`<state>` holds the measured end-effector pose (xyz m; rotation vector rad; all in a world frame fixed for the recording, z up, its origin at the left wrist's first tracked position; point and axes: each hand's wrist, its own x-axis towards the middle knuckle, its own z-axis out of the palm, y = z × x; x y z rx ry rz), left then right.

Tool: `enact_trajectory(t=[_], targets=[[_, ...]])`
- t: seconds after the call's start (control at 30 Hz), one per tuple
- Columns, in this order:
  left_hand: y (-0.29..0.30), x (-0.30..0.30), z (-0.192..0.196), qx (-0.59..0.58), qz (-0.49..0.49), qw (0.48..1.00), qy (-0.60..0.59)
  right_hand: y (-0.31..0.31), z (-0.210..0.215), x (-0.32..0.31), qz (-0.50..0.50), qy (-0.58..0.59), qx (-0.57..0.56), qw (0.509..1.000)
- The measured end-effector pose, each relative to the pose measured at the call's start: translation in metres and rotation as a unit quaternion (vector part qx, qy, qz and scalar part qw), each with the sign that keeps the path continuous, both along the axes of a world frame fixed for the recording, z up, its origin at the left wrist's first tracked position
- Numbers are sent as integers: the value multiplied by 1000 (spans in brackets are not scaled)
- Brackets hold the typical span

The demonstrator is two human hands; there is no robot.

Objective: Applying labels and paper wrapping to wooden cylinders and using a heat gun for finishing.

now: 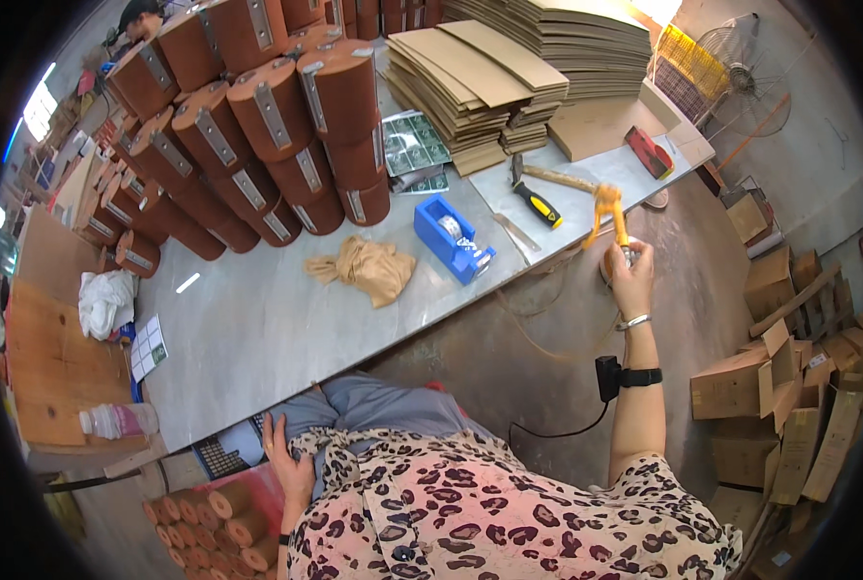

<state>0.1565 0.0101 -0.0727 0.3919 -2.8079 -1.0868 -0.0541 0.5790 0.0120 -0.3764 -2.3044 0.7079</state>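
My right hand (631, 278) is raised beyond the table's right front edge, its fingers closed around the lower end of a yellow-orange tool (621, 230) with a curled, hose-like part. The fingers partly hide the tool, so I cannot tell its exact kind. Down by my lap, my left hand (288, 459) rests against my clothing with its fingers apart and nothing in them. On the table closest to the right hand lie a hammer (557, 178), a yellow-and-black handled tool (540, 206) and a flat metal blade (518, 235).
Brown cylinders with metal strips (269, 111) are stacked on the table's (257, 329) left. A blue tape dispenser (453, 238) and a tan cloth bundle (365, 271) lie mid-table. Flat cardboard (470, 77) is piled behind. Cardboard boxes (741, 382) and a fan (738, 77) stand right.
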Motion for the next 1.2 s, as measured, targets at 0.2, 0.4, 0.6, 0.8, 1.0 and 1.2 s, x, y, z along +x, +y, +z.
enact_trajectory(t=[0.2, 0.4, 0.6, 0.8, 1.0, 1.2], targets=[[-1, -2, 0, -2, 7, 1000, -1, 66, 9, -63, -63, -24, -75, 995], [1, 6, 3, -43, 48, 998, -12, 179, -14, -176, 70, -115, -24, 991], [8, 11, 6, -45, 40, 998, -15, 317, -56, -276, 271, -38, -70, 959], [7, 18, 16, -43, 11, 999, -29, 129, -58, -416, 274, -31, -137, 951], [-76, -29, 142, -146, -29, 988, 50, 65, -59, -422, 291, -4, -143, 946], [-255, -94, 344, -350, 297, 838, 296, 40, -40, -373, 275, 14, -133, 952]])
